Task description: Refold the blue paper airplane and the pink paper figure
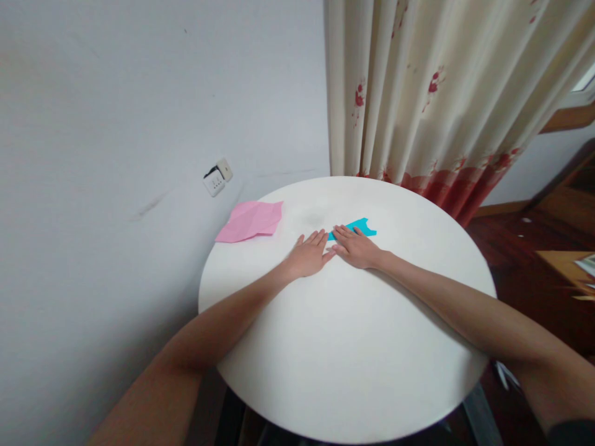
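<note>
A small folded blue paper [361,227] lies on the round white table [344,347] near its far side. My right hand [357,247] rests flat on the paper's near part, fingers together and pressing down. My left hand [307,253] lies flat on the table beside it, its fingertips at the paper's left tip and touching the right hand. Part of the blue paper is hidden under my right hand.
A creased pink paper [251,220] lies at the table's far left edge, partly over the rim. A grey wall with a socket [217,178] stands behind. A cream curtain with red flowers [432,93] hangs at the back right. Wooden furniture [567,266] is at right.
</note>
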Action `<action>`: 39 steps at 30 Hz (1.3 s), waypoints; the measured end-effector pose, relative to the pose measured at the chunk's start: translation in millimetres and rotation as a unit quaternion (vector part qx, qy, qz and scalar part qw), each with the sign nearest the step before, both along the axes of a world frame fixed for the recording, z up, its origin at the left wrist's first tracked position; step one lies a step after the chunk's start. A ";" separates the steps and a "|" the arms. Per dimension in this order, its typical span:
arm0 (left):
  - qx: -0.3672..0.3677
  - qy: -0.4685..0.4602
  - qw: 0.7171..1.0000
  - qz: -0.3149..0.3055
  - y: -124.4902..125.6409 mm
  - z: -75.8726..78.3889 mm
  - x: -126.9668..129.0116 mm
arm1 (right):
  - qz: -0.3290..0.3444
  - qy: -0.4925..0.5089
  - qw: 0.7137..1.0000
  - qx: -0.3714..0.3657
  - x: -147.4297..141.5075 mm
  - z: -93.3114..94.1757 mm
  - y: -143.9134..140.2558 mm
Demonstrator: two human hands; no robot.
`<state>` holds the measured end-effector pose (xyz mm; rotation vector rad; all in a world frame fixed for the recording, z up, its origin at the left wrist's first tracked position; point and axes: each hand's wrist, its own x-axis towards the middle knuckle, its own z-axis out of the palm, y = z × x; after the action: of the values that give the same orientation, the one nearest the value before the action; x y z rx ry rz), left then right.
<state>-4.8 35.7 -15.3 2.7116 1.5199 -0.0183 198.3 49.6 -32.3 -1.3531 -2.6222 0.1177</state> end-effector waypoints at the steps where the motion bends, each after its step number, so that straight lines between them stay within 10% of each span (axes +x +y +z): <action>1: 0.001 0.009 1.000 0.002 -1.6 1.9 -0.3 | 0.000 0.002 1.000 0.001 -0.1 0.1 0.0; 20: 0.031 0.141 0.987 0.072 -22.7 28.2 -8.2 | 0.005 0.021 1.000 0.001 1.1 -2.1 1.8; 27: 0.124 0.033 0.990 0.062 -26.2 15.4 9.1 | -0.004 0.011 1.000 0.001 0.6 0.1 -0.6; 39: 0.020 -0.033 0.998 -0.039 -4.9 -12.6 8.2 | -0.031 0.002 0.999 0.009 0.2 -2.2 0.4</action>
<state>3.4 30.8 -27.9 2.7712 1.4107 0.0993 198.5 50.0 -34.5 -1.4260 -2.5692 0.0877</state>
